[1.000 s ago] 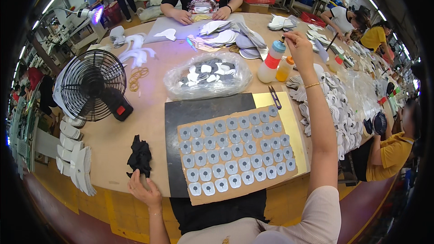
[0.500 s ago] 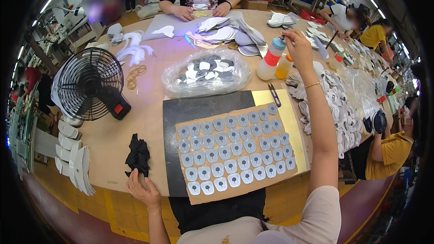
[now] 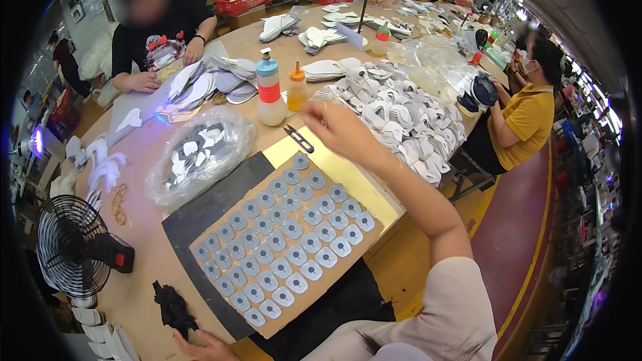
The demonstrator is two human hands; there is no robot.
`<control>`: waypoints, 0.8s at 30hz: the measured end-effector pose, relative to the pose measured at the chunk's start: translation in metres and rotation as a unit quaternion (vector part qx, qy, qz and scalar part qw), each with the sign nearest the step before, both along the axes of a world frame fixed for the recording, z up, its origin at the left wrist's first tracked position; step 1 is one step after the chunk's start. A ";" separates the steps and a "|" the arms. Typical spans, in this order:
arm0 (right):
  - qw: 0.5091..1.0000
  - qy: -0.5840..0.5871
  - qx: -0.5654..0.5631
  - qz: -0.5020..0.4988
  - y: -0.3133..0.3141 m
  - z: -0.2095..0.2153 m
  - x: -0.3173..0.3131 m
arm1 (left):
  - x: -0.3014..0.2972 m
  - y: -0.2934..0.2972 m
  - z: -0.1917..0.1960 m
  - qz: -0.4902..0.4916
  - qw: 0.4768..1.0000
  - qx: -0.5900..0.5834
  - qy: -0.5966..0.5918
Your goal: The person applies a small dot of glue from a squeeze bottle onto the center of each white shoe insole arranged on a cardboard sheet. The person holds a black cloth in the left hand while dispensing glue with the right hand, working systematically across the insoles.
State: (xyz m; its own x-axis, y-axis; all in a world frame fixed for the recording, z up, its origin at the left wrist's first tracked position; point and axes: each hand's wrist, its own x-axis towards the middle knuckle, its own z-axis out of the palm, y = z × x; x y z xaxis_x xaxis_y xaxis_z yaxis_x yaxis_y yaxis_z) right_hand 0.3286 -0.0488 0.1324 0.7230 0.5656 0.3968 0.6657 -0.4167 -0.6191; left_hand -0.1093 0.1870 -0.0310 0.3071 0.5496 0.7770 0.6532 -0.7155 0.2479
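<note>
My left hand (image 3: 206, 347) lies at the table's near edge, fingers stretched out, at the lower end of a crumpled black cloth (image 3: 172, 307). My right hand (image 3: 334, 130) hovers above the thread snips (image 3: 299, 138), its fingers bent and slightly blurred; whether they hold anything is unclear. Close by stand a squeeze bottle (image 3: 270, 93) with a blue top and red band, and a smaller yellow bottle (image 3: 296, 87) with an orange nozzle. Between my arms, a brown cardboard sheet (image 3: 267, 186) carries rows of small grey rounded pieces (image 3: 291, 228), each with a dark mark.
Beneath the cardboard are a black board (image 3: 184, 227) and a yellow sheet (image 3: 326, 160). A clear plastic bag (image 3: 160, 180) of small pieces, a black fan (image 3: 73, 247) and a heap of white cut pieces (image 3: 401, 117) surround them. A person in black (image 3: 144, 47) sits across the table.
My view has turned to the right. My right hand has come away from the top of the blue-topped bottle and down toward the snips. My left hand remains by the black cloth.
</note>
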 end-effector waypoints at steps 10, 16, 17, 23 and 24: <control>0.928 0.358 -0.102 -0.026 -0.079 -0.096 -0.049 | -0.005 0.005 -0.001 -0.079 0.993 -0.072 -0.056; 0.803 0.588 0.094 -0.040 -0.079 -0.101 -0.056 | 0.009 -0.033 0.024 -0.144 0.980 -0.135 -0.032; 0.793 0.598 0.112 -0.041 -0.080 -0.098 -0.058 | 0.011 -0.034 0.015 -0.172 0.971 -0.160 -0.051; 0.733 0.643 0.220 -0.023 -0.084 -0.094 -0.084 | 0.038 -0.040 0.027 -0.215 0.944 -0.248 -0.038; 0.726 0.648 0.232 -0.021 -0.086 -0.097 -0.089 | 0.041 -0.040 0.029 -0.229 0.934 -0.272 -0.033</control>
